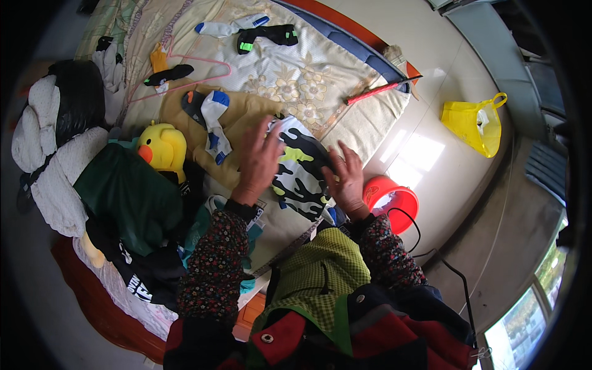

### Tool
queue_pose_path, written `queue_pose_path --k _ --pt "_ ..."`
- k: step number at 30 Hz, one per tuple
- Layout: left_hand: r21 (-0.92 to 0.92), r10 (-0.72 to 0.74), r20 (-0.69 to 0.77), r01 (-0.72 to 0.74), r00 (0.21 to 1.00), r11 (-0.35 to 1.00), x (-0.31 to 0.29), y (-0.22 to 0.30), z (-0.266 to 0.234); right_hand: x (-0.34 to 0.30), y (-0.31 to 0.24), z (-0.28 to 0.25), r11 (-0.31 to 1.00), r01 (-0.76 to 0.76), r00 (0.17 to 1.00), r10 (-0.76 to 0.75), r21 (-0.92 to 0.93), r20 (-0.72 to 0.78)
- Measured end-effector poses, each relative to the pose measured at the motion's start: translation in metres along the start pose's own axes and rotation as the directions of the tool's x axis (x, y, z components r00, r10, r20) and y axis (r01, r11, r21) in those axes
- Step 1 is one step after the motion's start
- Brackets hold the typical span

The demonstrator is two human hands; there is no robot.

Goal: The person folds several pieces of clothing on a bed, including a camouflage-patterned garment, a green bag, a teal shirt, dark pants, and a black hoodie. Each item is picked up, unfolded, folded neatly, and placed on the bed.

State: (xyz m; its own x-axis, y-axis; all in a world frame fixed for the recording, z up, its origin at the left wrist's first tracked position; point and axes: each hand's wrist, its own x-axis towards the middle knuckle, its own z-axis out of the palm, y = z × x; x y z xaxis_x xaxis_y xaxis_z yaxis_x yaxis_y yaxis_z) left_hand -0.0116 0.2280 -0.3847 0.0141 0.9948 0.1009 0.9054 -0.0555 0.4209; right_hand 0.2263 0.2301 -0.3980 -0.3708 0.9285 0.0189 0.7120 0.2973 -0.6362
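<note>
A folded camouflage-print garment (301, 161) in black, white, grey and lime lies flat on the bed in front of me. My left hand (259, 161) is over its left edge, fingers stretched out and holding nothing. At the garment's right edge is my right hand (346, 179), its fingers apart; whether the fingertips touch the cloth I cannot tell. Left of my left hand lie white-and-blue socks (216, 126) on a tan cloth (246, 106). Farther off are a black-and-green sock (268, 38), a white-and-blue sock (225, 28) and a pink hanger (209, 76).
A yellow duck plush (165, 147) sits among piled clothes, with a dark green garment (129, 194) beside it. A red bucket (406, 206) stands on the floor near my right wrist. Beyond are a yellow bag (481, 126) and a red stick (379, 90) at the bed's edge.
</note>
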Motion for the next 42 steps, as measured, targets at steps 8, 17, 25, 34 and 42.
queue_pose_path --k 8,17,25,34,42 --pt "0.069 0.151 0.245 -0.172 0.958 0.983 -0.021 -0.027 0.048 0.025 0.018 0.047 0.890 0.437 0.862 -0.373 -0.128 0.344" --pt "-0.028 0.024 0.107 -0.022 0.994 0.999 -0.033 -0.018 0.016 0.034 0.017 0.027 0.966 0.048 0.985 -0.088 0.254 0.149" --pt "-0.644 -0.667 0.619 0.755 0.416 -0.127 -0.170 0.047 0.036 0.076 0.023 0.037 0.942 -0.217 0.798 0.020 0.257 0.602" --pt "-0.622 -0.480 0.770 0.328 0.420 -0.711 -0.139 0.085 0.042 0.085 -0.007 0.000 0.750 -0.601 0.483 0.065 0.276 0.873" --pt "-0.857 -0.446 0.419 0.182 0.791 -0.483 -0.071 0.085 -0.008 0.141 -0.019 -0.095 0.546 -0.597 0.662 -0.079 0.588 0.745"
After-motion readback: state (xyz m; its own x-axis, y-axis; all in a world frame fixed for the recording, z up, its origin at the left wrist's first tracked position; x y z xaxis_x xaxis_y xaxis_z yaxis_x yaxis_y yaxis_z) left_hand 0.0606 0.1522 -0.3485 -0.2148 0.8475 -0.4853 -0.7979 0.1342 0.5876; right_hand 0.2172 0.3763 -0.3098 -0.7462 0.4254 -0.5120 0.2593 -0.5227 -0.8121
